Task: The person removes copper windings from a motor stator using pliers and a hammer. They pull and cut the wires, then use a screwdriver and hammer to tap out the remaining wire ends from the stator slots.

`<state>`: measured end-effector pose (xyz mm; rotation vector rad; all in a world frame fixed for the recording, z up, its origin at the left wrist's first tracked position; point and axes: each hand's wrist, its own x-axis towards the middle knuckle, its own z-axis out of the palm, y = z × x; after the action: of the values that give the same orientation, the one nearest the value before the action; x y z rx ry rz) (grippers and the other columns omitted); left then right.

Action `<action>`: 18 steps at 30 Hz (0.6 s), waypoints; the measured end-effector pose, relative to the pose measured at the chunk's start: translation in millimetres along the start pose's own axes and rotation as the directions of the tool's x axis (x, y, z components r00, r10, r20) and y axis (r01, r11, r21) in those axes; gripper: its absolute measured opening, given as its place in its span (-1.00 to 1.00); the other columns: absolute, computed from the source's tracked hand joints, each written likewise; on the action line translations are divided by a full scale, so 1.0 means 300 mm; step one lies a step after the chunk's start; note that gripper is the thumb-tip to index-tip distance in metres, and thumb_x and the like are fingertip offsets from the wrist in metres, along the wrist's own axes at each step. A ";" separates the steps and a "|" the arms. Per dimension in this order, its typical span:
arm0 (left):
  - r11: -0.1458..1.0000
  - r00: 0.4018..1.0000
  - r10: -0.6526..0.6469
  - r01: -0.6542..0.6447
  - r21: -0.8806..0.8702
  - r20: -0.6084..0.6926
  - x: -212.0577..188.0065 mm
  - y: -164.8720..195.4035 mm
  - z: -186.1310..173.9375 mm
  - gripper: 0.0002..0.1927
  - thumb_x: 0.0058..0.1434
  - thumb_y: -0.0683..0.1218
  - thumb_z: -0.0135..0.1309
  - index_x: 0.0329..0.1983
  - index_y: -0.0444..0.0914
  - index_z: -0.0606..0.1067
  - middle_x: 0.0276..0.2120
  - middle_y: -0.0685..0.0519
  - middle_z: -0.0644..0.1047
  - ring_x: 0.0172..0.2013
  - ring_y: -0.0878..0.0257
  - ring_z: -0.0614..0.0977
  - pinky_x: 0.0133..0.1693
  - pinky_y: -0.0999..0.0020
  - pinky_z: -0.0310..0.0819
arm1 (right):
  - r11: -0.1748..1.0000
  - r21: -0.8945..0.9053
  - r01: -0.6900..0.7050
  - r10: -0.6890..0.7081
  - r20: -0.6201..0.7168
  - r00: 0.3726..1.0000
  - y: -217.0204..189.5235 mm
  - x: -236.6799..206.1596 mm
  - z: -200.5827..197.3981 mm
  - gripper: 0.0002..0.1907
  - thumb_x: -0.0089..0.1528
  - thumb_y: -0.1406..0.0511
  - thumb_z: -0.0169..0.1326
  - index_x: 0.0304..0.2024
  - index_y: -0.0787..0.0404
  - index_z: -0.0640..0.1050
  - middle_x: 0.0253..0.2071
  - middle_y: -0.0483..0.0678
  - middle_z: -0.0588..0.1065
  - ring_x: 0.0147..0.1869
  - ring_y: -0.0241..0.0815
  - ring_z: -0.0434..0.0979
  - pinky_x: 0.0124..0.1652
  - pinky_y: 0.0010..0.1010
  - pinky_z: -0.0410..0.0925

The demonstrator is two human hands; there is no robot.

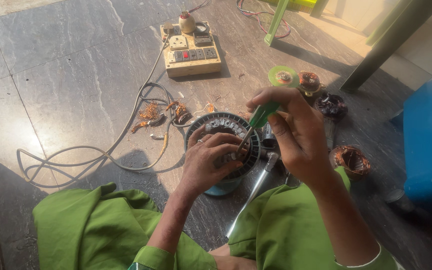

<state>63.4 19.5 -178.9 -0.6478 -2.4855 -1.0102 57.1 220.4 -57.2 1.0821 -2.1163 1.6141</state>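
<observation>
Seated on a dark stone floor (66,75), green-clad knees drawn up either side of the work. Largest thing near the hands: a round motor stator (215,125), slotted ring up, resting on a blue base between the legs. Left hand (211,160) laid over the ring's near edge, grip wrapped round the rim to steady it. Right hand (288,127) above and to the right of that, grip pinched shut on a green-handled screwdriver (262,116), shaft angled down into the slots just under the left fingertips. Judging by the bare slots on the far side and the loose copper wire scraps (151,112) beyond the left hand, stripping well along but not finished; tool at work inside the ring. Further out past the right hand: other wound coils (351,161), a green disc (283,76). Far ahead: a switch board (191,50) with grey cable (91,157).
</observation>
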 end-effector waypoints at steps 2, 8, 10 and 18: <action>1.000 1.000 -0.016 0.016 0.015 0.009 0.001 -0.002 0.003 -0.69 0.04 0.12 0.35 -0.15 0.03 0.63 0.03 0.27 0.59 0.15 0.32 0.56 0.40 -0.13 -0.10 | 1.000 0.009 0.011 -0.011 0.003 1.000 0.001 0.000 -0.004 -0.75 0.44 0.54 -0.16 0.15 0.29 0.39 0.10 0.07 0.52 0.19 -0.20 0.61 0.23 -0.33 0.51; 1.000 1.000 -0.016 0.016 0.008 0.006 0.000 -0.004 0.007 -0.68 0.05 0.11 0.35 -0.14 0.01 0.64 0.02 0.26 0.60 0.14 0.31 0.57 0.40 -0.14 -0.10 | 0.998 0.064 0.017 -0.018 0.014 1.000 0.001 -0.008 -0.006 -0.76 0.47 0.54 -0.17 0.15 0.28 0.39 0.11 0.07 0.48 0.27 -0.18 0.56 0.29 -0.30 0.47; 1.000 1.000 -0.013 0.013 0.010 0.001 -0.002 -0.006 0.007 -0.69 0.05 0.11 0.35 -0.15 0.01 0.64 0.02 0.25 0.60 0.14 0.31 0.57 0.41 -0.14 -0.10 | 0.997 0.079 0.009 -0.009 0.005 1.000 0.002 -0.012 -0.005 -0.76 0.48 0.53 -0.18 0.15 0.28 0.39 0.12 0.06 0.47 0.28 -0.18 0.55 0.29 -0.30 0.47; 1.000 1.000 -0.010 0.010 0.005 -0.005 -0.004 -0.006 0.008 -0.71 0.05 0.11 0.36 -0.17 0.01 0.65 0.03 0.27 0.60 0.15 0.32 0.56 0.41 -0.14 -0.08 | 0.993 0.111 0.029 -0.030 0.001 1.000 0.014 -0.024 -0.006 -0.79 0.51 0.50 -0.19 0.16 0.26 0.37 0.15 0.07 0.47 0.21 -0.20 0.54 0.27 -0.30 0.48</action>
<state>62.9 19.7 -182.3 -0.6315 -2.4883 -1.0074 58.8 225.2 -64.0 1.1435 -2.0232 1.7353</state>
